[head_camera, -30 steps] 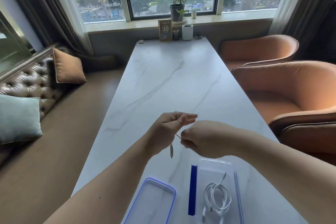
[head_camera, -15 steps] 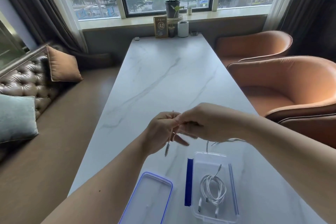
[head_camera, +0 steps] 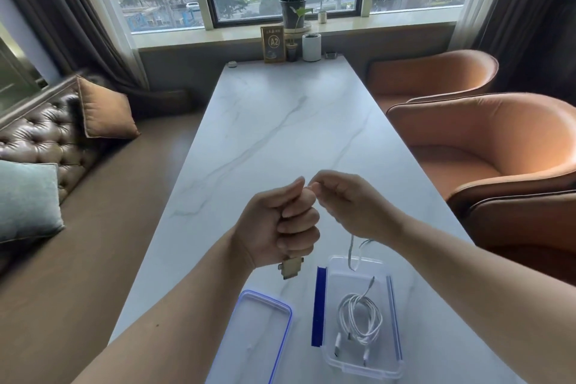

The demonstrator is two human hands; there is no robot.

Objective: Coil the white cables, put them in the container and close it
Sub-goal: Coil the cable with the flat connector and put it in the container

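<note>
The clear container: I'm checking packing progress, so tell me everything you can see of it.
The clear container looks like transparent plastic, rectangular with rounded corners, and has blue latch flaps along its two long sides. It sits open on the marble table at the near edge. One coiled white cable lies inside, plugs toward the person. Its lid, clear with a blue rim, lies flat just left of it, apart. A loose cable strand dangles from the right hand over its far rim.

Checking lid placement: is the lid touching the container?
Apart. The head view shows bare marble table between the lid and the container.
</note>
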